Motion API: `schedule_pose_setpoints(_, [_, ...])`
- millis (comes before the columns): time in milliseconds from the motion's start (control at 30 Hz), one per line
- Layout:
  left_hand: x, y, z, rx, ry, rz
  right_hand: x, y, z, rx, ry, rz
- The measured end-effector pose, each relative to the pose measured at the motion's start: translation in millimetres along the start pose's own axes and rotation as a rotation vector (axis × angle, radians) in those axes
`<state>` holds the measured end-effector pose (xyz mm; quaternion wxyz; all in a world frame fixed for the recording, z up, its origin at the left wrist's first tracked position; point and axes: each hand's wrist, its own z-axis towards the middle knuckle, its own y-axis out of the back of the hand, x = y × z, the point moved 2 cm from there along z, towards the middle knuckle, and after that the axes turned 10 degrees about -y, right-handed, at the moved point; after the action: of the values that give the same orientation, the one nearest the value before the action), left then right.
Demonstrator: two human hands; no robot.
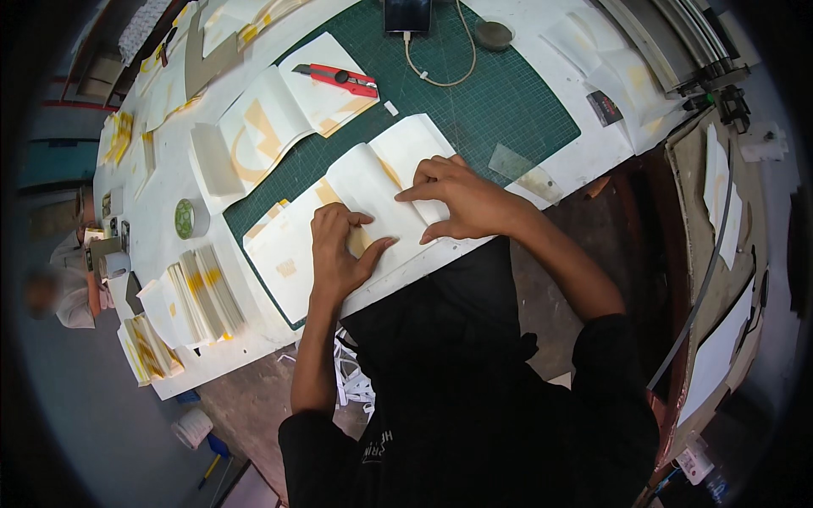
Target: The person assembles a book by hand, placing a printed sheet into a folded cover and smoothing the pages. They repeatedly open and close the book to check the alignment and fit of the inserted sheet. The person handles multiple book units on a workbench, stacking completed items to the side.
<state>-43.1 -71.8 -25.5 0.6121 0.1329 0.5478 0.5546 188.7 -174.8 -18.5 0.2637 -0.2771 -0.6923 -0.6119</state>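
A white paper cover with yellow print and several fold lines (288, 241) lies slantwise in front of me, partly on the green cutting mat (521, 110). My left hand (339, 250) rests on its middle, fingers curled and thumb apart, with paper visible in the gap. Across a raised fold, my right hand (457, 199) touches the right panel, its thumb and bent index finger spread. Neither hand visibly pinches the sheet. Just beyond lies a similar folded cover (262, 127), and a red utility knife (339, 78) rests on it.
Stacks of folded covers (203, 292) stand at the table's left, near a tape roll (191, 218). A phone (407, 15) with a cable and a round dark grey object (494, 35) lie at the back. Metal machinery (677, 42) borders the right. Another person (76, 279) is at far left.
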Motion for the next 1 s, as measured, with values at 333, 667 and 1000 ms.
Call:
schedule_pose_setpoints(333, [-0.4, -1.6, -0.3, 0.016, -0.005, 0.026, -2.9, 1.4, -0.3, 0.022, -0.025, 0.009])
schedule_pose_setpoints(667, [1.0, -2.9, -0.7, -0.016, -0.031, 0.020, -4.1, 0.6, -1.8, 0.029, -0.003, -0.012])
schedule_pose_setpoints(1000, [2.7, -1.2, -2.6, -0.016, -0.031, -0.012, -2.4, 1.5, -7.1, 0.014, -0.017, -0.019])
